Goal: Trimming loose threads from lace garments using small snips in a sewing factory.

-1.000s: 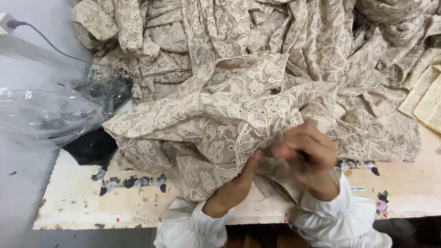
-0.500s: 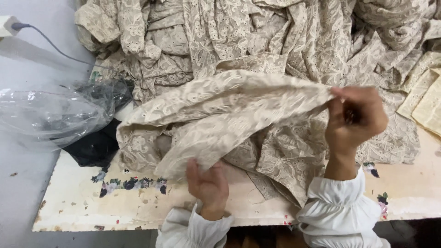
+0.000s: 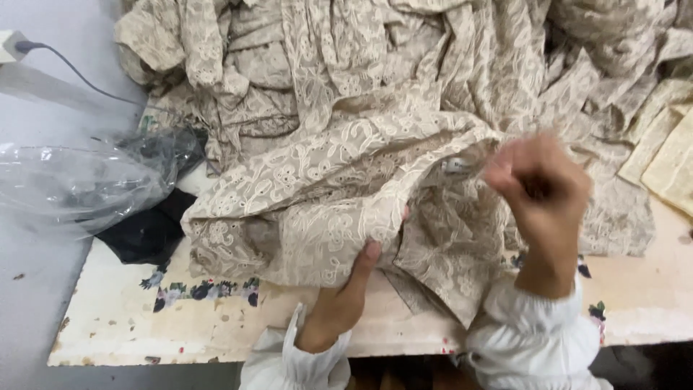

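Beige lace garment lies bunched at table centre, held by both hands. Left hand, at 6 o'clock, has moved up and now grips the lower fold. Right hand, at 3 o'clock, has dropped lower, clenched on the upper edge. The stretched span has slackened, so the piece is being regathered.

A small white sewn-in label shows on the beige lace garment, just beside the raised right hand. A clear, crumpled plastic bag lies at the desk's left edge, partly over something dark.
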